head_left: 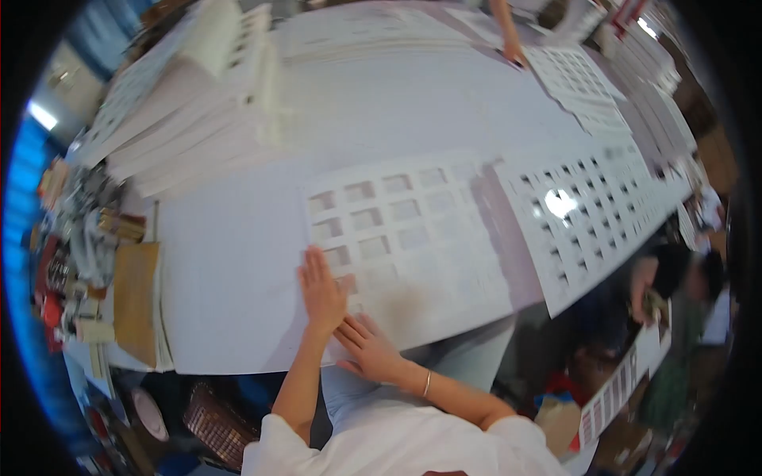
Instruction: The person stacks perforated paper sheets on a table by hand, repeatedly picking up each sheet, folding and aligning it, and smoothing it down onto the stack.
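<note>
A white sheet with rows of rectangular cut-outs (429,270) lies flat on the white table in front of me. My left hand (323,295) rests at the sheet's left edge, fingers stretched out and pointing away from me, palm down. Close beside its wrist, my right hand (369,347) is at the sheet's near left corner with the fingers extended; its fingertips meet the left hand's wrist area. Neither hand grips anything that I can see. To the right, a second white sheet with small dark-looking openings (583,246) lies with glare on it.
Stacked white sheets (190,135) rise at the far left. Brown board (136,305) and assorted supplies (87,246) line the left edge. Across the table, another person's hand (514,54) is near a punched sheet (575,79). Another person's arm (641,285) shows at right.
</note>
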A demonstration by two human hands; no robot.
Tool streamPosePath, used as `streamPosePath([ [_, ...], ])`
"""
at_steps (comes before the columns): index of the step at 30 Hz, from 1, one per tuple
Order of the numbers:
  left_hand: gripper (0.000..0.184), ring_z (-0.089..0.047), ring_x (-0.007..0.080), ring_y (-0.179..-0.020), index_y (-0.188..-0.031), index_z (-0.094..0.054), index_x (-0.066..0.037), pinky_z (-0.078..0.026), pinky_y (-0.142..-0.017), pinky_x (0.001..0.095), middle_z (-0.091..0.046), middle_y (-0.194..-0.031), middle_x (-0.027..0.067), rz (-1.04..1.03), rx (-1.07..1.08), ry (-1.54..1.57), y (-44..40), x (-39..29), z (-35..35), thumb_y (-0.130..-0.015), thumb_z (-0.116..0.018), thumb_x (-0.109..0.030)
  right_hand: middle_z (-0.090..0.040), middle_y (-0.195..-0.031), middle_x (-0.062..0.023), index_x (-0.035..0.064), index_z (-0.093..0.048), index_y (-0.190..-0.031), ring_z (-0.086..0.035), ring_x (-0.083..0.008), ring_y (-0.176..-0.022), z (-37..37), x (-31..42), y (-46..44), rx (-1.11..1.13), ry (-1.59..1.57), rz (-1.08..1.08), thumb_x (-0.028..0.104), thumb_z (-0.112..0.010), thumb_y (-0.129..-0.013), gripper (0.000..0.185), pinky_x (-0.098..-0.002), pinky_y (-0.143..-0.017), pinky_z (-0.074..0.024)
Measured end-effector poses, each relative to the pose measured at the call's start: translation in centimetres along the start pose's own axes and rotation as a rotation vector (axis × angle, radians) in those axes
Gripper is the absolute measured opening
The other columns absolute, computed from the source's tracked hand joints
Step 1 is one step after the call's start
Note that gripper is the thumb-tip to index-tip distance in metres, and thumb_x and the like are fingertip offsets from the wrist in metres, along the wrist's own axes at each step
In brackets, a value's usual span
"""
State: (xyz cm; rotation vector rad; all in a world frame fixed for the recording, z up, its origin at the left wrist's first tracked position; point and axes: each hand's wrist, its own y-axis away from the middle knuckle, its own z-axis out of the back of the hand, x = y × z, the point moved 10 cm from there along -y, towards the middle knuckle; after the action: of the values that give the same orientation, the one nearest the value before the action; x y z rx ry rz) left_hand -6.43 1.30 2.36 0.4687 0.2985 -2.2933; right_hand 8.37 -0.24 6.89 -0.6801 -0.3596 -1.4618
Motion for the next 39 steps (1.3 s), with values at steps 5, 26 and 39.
streamPosePath([
  [5,0.085,-0.013,0.0353,-0.152,-0.155,-0.017,0.004,-0.009,-0.122,0.0536,-0.018,-0.163,0.0226,-0.040,-0.055,-0.225,0.3,-1.2,-0.9,-0.097,-0.054,-0.044,-0.057,-0.131,-0.0162,0.0030,-0.060,-0.122,-0.050,-0.0330,-0.128,9.3,-3.9,3.9,-0.288,0.271,-0.076,0.022,-0.071,-0.083,0.045,-0.0556,-0.114,-0.0297],
  [26,0.083,-0.015,0.0323,-0.152,-0.155,-0.020,0.005,-0.012,-0.122,0.0510,-0.018,-0.163,0.0194,-0.005,-0.054,-0.275,0.8,-1.7,0.0,-0.099,-0.050,-0.048,-0.065,-0.090,-0.0052,0.0061,-0.068,-0.086,-0.062,-0.0243,-0.088,31.7,-19.5,14.9,-0.599,1.049,-0.662,0.019,-0.071,-0.085,0.013,-0.0375,-0.077,-0.0481],
  [39,0.075,-0.015,0.0347,-0.151,-0.152,-0.026,0.007,-0.015,-0.121,0.0520,-0.019,-0.163,0.0202,0.008,0.006,-0.339,0.5,-5.5,5.2,-0.100,-0.051,-0.041,-0.063,-0.072,-0.0082,0.0043,-0.072,-0.088,-0.065,-0.0232,-0.066,42.6,-11.3,10.8,-0.727,1.104,-0.536,0.023,-0.067,-0.092,0.020,-0.0382,-0.058,-0.0524],
])
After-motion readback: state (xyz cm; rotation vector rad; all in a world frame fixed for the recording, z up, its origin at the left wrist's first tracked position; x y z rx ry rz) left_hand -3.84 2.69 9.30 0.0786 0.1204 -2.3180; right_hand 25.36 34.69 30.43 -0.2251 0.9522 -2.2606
